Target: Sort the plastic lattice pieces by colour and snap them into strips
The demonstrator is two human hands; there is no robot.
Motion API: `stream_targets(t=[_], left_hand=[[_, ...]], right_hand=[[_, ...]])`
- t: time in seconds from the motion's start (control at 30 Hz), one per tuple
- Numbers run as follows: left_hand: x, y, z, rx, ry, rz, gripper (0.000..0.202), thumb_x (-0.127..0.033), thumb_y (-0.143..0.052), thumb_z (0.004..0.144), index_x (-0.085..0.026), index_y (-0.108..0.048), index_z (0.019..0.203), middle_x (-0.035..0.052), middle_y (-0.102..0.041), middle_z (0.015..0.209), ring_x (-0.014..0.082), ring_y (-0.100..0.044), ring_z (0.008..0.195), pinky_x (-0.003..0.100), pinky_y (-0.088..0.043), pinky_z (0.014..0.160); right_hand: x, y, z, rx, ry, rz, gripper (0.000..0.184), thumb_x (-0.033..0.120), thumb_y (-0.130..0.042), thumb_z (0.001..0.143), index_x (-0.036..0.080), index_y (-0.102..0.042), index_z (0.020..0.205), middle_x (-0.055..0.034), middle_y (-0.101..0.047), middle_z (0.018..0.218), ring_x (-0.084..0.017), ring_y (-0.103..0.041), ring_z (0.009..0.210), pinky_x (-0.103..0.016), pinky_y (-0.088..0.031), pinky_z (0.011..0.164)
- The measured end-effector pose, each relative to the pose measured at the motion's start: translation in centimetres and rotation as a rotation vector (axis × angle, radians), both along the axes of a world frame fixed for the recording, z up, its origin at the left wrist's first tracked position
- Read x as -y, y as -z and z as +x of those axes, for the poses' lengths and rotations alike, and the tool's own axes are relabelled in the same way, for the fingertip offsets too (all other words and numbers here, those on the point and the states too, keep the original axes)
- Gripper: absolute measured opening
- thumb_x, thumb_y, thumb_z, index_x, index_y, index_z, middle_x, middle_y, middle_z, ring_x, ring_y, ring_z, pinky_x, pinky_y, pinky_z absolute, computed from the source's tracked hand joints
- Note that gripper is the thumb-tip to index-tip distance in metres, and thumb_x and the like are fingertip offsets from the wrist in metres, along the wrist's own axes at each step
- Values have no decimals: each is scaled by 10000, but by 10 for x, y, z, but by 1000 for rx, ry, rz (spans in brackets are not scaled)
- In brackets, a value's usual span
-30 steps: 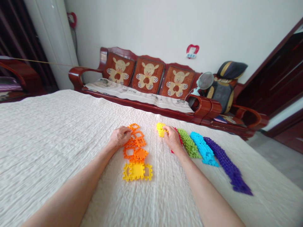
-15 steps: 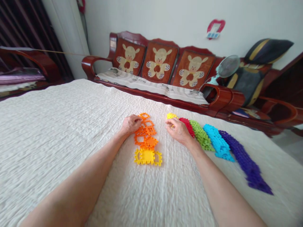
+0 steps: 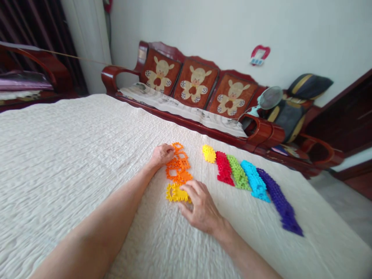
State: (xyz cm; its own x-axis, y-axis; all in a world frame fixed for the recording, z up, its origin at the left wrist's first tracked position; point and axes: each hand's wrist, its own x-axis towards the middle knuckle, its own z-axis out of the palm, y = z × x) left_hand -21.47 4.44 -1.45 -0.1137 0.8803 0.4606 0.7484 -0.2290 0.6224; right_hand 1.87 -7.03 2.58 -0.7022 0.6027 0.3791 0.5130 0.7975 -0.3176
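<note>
A column of orange interlocking plastic pieces (image 3: 173, 173) lies flat on the quilted cloth. My left hand (image 3: 163, 154) is at its upper left edge, fingers closed on an orange piece; the fingertips partly hide it. Just below the column lie yellow interlocking pieces (image 3: 174, 192), flat and overlapping. My right hand (image 3: 200, 207) reaches over their right end, index finger at the upper edge and thumb at the lower edge. The palm and fingers cover part of the yellow.
To the right lie a yellow pile (image 3: 209, 154), a red strip (image 3: 224, 168), a green strip (image 3: 238, 172), a light blue strip (image 3: 255, 181) and a purple strip (image 3: 280, 201). Beyond the cloth (image 3: 87, 131) stand a wooden sofa (image 3: 186, 118) with cushions and a fan (image 3: 270, 97).
My right hand has come from the far yellow pile down and left to the near yellow pieces, uncovering that pile. My left hand stays by the orange pieces. The view has tilted.
</note>
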Motion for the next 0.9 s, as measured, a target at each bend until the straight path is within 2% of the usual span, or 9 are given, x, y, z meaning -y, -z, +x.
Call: stream_targets(t=[0.1,0.17,0.37,0.57,0.67,0.9], left_hand=[[0,2,-1,24,4,4,283,-200,-477,786,-163,-750,854,68,-731,894,171,-655,806,258,-495,781],[1,2,-1,36,2,0,286,-197,-479,778,-153,-750,859,70,-732,883,175,-654,800,258,-493,769],[4,1,0,105,-24,-12,287,-210,-502,770,-145,-747,903,68,-738,911,178,-660,827,251,-500,783],[12,-8,0,249,-87,-87,324,-154,-482,776,-144,-724,991,67,-733,1006,166,-668,903,253,-510,854],[29,-10,-1,242,-105,-70,324,-129,-465,775,-144,-716,980,68,-731,1011,159,-664,918,273,-508,881],[94,-9,6,160,-46,-42,279,-145,-464,784,-140,-708,920,87,-722,975,170,-657,891,303,-515,846]], right_hand=[[11,18,2,-112,73,44,473,240,-610,782,175,-496,1237,-131,-525,1203,-268,-502,1137,-453,-443,979],[11,24,3,-189,126,33,482,237,-594,784,169,-472,1245,-140,-497,1228,-271,-481,1176,-455,-432,1004],[5,27,0,-135,120,-17,418,250,-616,751,162,-522,1148,-135,-523,1183,-266,-499,1143,-435,-430,1005],[3,30,-3,-111,134,26,421,273,-621,746,153,-534,1140,-140,-574,1149,-272,-521,1105,-443,-428,983],[2,30,-3,-109,122,37,421,278,-620,747,148,-534,1138,-135,-593,1124,-271,-532,1077,-446,-430,964],[1,31,-3,-85,108,58,385,271,-602,772,142,-565,1132,-135,-593,1130,-257,-538,1061,-420,-434,947]])
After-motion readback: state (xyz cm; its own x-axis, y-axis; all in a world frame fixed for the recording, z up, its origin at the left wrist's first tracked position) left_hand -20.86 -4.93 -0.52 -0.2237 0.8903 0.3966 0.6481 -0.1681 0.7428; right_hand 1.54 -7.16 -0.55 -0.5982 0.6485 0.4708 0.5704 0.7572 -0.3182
